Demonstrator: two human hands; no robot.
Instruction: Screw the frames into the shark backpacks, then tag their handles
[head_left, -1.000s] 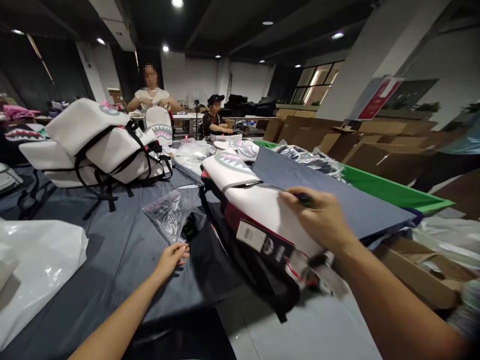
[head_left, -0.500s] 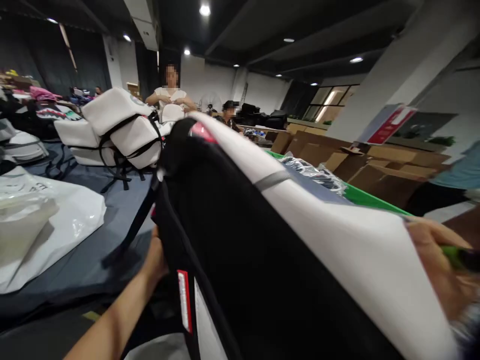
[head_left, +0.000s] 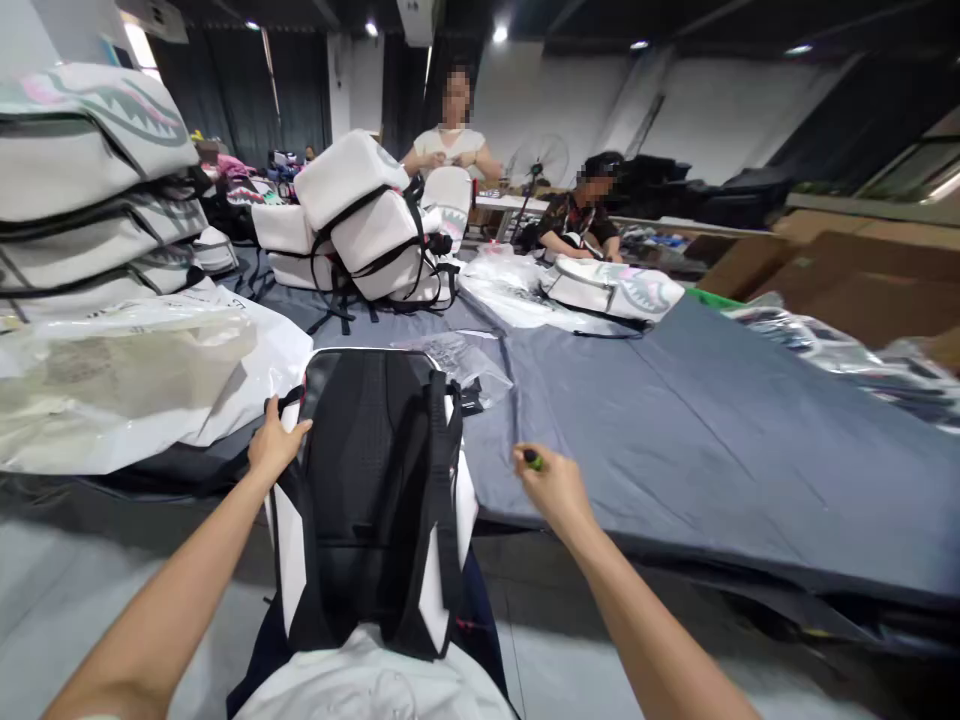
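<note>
A white and black backpack point(head_left: 367, 460) leans against the table's front edge and my body, its black back panel and shoulder straps facing me. My left hand point(head_left: 276, 440) grips the backpack's upper left side by the strap; some fingers are hidden behind it. Off to the right of the backpack, over the front part of the table, my right hand point(head_left: 555, 485) is closed around a small green tool with a black end point(head_left: 533, 460). Most of that tool is hidden in the fist, so its kind is unclear.
Stacked white backpacks point(head_left: 90, 190) stand at left, with more in a pile point(head_left: 375, 220) farther back. Plastic bags point(head_left: 150, 370) lie on the grey-covered table point(head_left: 720, 450). Two people work across it, one by another white backpack point(head_left: 611, 290). Cardboard boxes point(head_left: 885, 290) stand at right.
The backpack has come down from a raised, tilted position close to me and its back panel now shows. My right hand has moved off its white side, still holding the green tool.
</note>
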